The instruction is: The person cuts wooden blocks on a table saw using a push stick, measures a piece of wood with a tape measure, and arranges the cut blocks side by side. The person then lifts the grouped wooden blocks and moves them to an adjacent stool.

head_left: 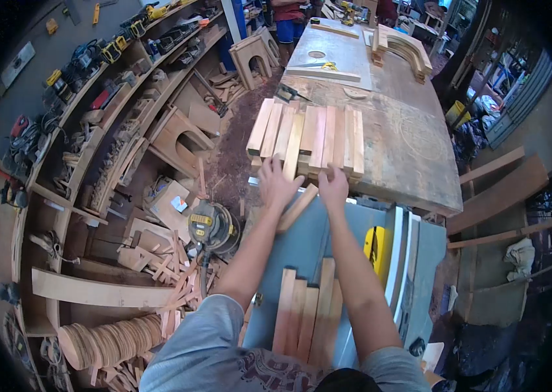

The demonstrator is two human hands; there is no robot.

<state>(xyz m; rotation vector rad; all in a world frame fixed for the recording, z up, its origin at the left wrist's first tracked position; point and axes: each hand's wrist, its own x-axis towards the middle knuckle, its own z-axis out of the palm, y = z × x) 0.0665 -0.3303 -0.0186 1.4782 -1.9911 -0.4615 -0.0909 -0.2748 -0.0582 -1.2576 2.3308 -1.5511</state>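
A stack of wooden strips (312,137) lies side by side at the near end of the workbench. My left hand (279,184) reaches the near ends of the strips, fingers spread and thumb out to the right. Beside it, my right hand (333,189) touches the same ends, thumb and fingers apart. Neither hand visibly closes around a strip. Between my forearms a short wooden piece (298,209) lies slanted on the blue-grey saw table (282,251). Closer to my body, several more wooden strips (305,313) lie on that table.
A yellow insert (374,248) and a pale rail (394,255) are right of my right arm. The workbench (413,150) extends ahead, with curved frames (406,49) on it. Left are tool shelves (109,98), a yellow-black machine (210,225) and offcuts. Another person (287,23) stands far ahead.
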